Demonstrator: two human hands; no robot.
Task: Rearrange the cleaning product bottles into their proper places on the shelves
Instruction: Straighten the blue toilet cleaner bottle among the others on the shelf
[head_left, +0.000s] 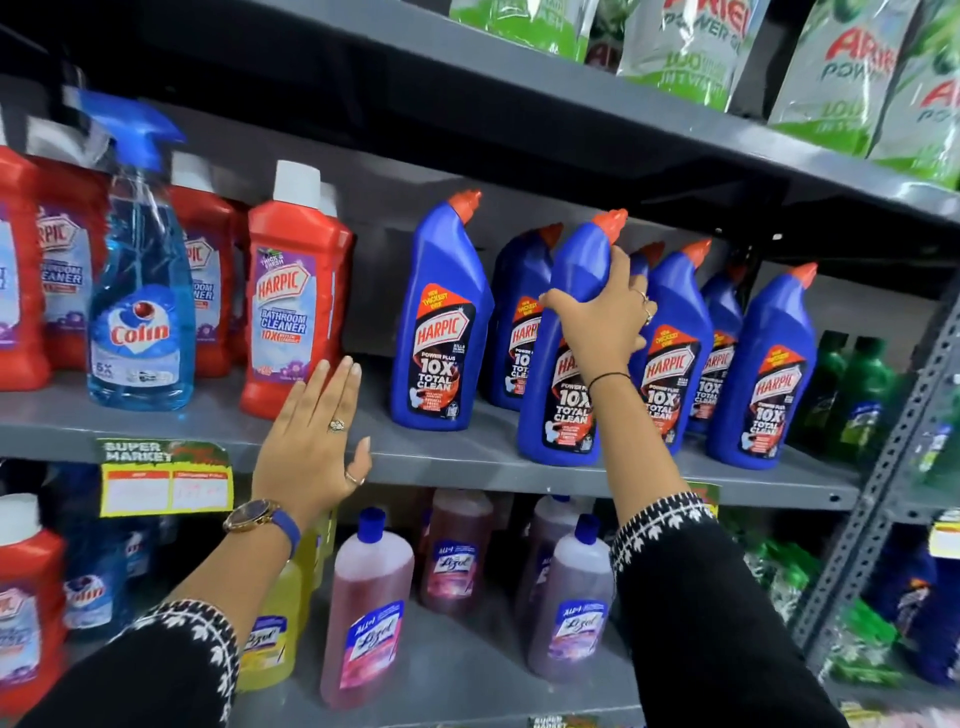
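Observation:
My right hand (602, 322) grips the neck of a blue Harpic toilet-cleaner bottle (566, 374) standing at the front of the middle shelf (467, 462). Another blue Harpic bottle (441, 322) stands apart to its left, and several more (763, 374) crowd to its right and behind. My left hand (317, 441) hovers flat with fingers spread before the shelf edge, holding nothing, just right of a red Harpic bathroom cleaner bottle (293, 296). A blue Colin spray bottle (140, 291) stands among the red bottles further left.
Ariel detergent pouches (831, 73) fill the top shelf. The lower shelf holds pink Lizol bottles (369, 613), a yellow Lizol bottle (275, 634), Colin bottles and a red bottle. Green bottles (857, 400) sit at the far right by a perforated metal upright (883, 467).

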